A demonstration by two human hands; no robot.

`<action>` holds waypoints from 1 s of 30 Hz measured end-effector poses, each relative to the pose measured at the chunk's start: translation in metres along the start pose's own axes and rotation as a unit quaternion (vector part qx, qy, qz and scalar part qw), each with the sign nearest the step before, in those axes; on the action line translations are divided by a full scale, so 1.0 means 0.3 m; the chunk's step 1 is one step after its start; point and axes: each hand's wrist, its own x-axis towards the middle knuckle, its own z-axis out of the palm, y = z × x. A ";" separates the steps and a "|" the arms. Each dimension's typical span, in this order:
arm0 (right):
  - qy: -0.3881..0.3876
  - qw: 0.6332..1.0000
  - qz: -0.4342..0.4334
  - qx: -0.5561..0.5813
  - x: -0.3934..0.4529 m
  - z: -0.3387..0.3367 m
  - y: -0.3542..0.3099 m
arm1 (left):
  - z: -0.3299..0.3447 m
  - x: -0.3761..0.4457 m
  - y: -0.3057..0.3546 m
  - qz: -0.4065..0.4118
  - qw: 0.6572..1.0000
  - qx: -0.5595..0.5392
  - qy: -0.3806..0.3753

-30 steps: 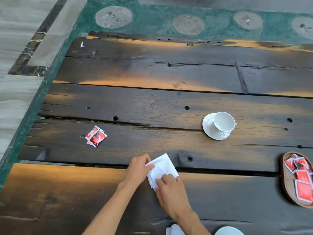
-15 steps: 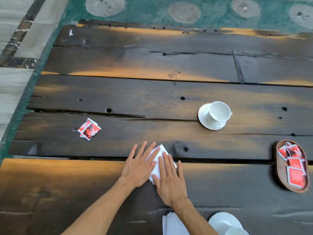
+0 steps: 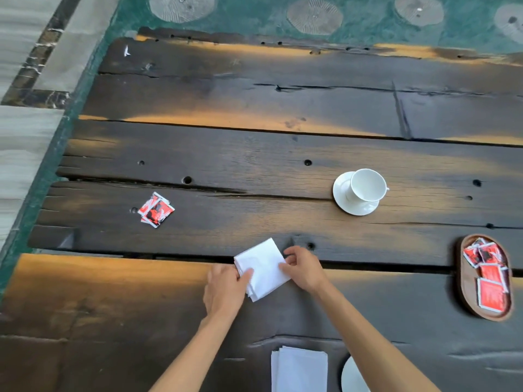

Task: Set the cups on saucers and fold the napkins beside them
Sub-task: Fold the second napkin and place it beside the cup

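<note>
The left hand (image 3: 225,292) pinches the left corner of the small folded white paper napkin (image 3: 263,269), thumb on top. The napkin lies flat on the dark plank wooden table (image 3: 254,171), turned diamond-wise between both grips. The right hand (image 3: 304,268) pinches its right edge, fingers closed on the layers. Recommended: keep both pinches firm so the layers stay aligned, square the edges, then carry it toward the white porcelain cup (image 3: 366,185) on its white saucer (image 3: 343,202), up and right of the right grip.
</note>
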 end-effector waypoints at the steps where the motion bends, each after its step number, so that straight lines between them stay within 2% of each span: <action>1: -0.021 0.999 -0.008 -0.033 0.009 -0.006 -0.011 | 0.014 -0.006 0.019 -0.016 0.999 0.017 -0.022; 4: -0.062 0.998 -0.006 -0.010 0.031 -0.030 -0.024 | 0.040 0.004 0.064 -0.069 0.995 -0.038 -0.056; 10: -0.041 0.975 0.022 0.219 0.091 -0.119 -0.017 | -0.021 0.141 0.173 -0.062 0.972 -0.224 -0.023; 12: -0.028 0.966 0.022 0.256 0.129 -0.156 -0.029 | -0.058 0.204 0.233 -0.058 0.950 -0.301 -0.056; 14: -0.028 0.953 0.019 0.302 0.169 -0.201 -0.058 | -0.082 0.257 0.303 -0.048 0.909 -0.397 -0.117; 15: -0.025 0.947 0.012 0.320 0.192 -0.224 -0.072 | -0.091 0.282 0.336 -0.035 0.900 -0.414 -0.130; 17: 0.002 0.946 -0.001 0.323 0.238 -0.270 -0.093 | -0.099 0.332 0.393 0.001 0.920 -0.374 -0.117; 20: 0.061 0.961 -0.004 0.271 0.302 -0.322 -0.104 | -0.106 0.412 0.464 0.044 0.961 -0.258 -0.085; 23: 0.157 0.979 0.013 0.126 0.347 -0.356 -0.092 | -0.094 0.469 0.519 0.084 0.966 -0.237 -0.059; 25: 0.187 0.982 -0.003 0.031 0.348 -0.362 -0.082 | -0.080 0.486 0.533 0.103 0.965 -0.237 -0.036; 28: 0.221 0.965 -0.051 -0.131 0.325 -0.346 -0.073 | -0.059 0.477 0.518 0.151 0.964 -0.218 0.019; 30: 0.246 0.936 -0.109 -0.225 0.312 -0.327 -0.068 | -0.041 0.452 0.490 0.217 0.962 -0.119 0.112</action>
